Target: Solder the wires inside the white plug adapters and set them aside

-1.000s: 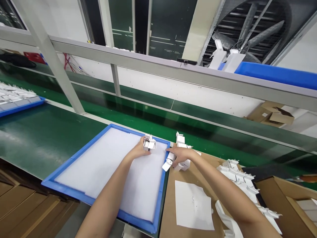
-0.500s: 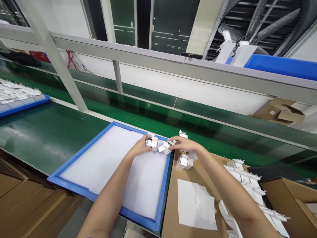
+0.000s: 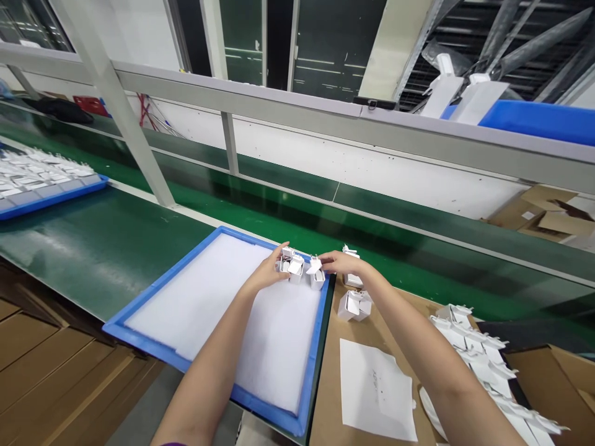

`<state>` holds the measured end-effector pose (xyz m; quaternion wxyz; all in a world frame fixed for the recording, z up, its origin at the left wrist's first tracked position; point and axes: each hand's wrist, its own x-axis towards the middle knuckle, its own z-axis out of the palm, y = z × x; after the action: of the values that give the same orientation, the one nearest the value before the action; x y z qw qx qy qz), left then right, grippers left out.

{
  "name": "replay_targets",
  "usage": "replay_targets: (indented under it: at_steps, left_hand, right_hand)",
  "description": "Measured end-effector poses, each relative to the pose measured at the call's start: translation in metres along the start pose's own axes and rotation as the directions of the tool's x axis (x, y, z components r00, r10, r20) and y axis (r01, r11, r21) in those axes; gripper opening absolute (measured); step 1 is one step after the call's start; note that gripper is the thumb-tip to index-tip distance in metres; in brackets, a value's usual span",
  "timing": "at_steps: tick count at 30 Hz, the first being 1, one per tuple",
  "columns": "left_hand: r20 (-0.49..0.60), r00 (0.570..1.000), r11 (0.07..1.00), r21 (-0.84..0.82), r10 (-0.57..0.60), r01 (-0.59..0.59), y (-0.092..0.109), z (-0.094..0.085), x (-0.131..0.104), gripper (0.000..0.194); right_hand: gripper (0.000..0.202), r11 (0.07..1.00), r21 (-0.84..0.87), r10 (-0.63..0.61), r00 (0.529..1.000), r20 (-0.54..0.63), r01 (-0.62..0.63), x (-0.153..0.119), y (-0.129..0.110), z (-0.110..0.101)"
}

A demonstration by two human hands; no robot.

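Small white boxes with raised flaps are in both hands, over the far right corner of a blue tray (image 3: 304, 378) lined with a white foam-like sheet (image 3: 209, 297). The fingers of my left hand (image 3: 268, 272) are closed around the side of one open white box (image 3: 295, 267), perhaps two side by side. My right hand (image 3: 341, 262) pinches the upper flap of another small white box (image 3: 317, 279), which stands upright at the tray's corner. What lies inside the boxes is too small to make out.
More white boxes (image 3: 355, 305) stand on a brown board (image 3: 332, 365) beside a white paper sheet (image 3: 377, 390). Rows of white boxes (image 3: 483, 353) line the right. A filled blue tray (image 3: 56, 197) sits far left. A metal post (image 3: 134, 136) and rail stand behind.
The small box at my right hand has gone from tilted to upright at the tray corner. My left hand stays at its box. The whole view has shifted slightly.
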<state>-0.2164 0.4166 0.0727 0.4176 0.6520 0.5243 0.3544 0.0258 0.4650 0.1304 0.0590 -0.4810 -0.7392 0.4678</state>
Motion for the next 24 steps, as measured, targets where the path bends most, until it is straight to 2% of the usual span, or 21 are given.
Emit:
replay_targets:
  at_steps: [4,6,13,19,24]
  left_hand:
    - [-0.025,0.999,0.999,-0.035,0.039,-0.04,0.003,-0.001,0.0,0.065]
    - [-0.041,0.999,0.998,-0.053,0.025,-0.027,0.004,-0.002,0.0,0.054]
    - [-0.071,0.997,0.998,-0.063,0.011,-0.015,0.006,-0.005,-0.003,0.025]
    - [-0.091,0.996,0.998,-0.064,0.007,-0.013,0.009,-0.005,-0.004,0.025]
    - [-0.095,0.995,0.998,-0.062,-0.002,-0.004,0.008,-0.005,-0.004,0.03]
  right_hand:
    - [0.046,0.995,-0.075,-0.068,0.996,-0.064,0.063,-0.01,-0.009,-0.007]
    - [0.048,0.99,-0.114,-0.095,0.993,-0.07,0.087,-0.013,-0.013,-0.004]
    - [0.019,0.967,-0.237,-0.132,0.977,-0.166,0.09,-0.007,-0.008,0.012]
    - [0.023,0.966,-0.24,-0.137,0.975,-0.178,0.092,-0.005,0.004,0.008]
    - [0.02,0.972,-0.217,-0.124,0.978,-0.167,0.087,-0.007,0.004,0.008]
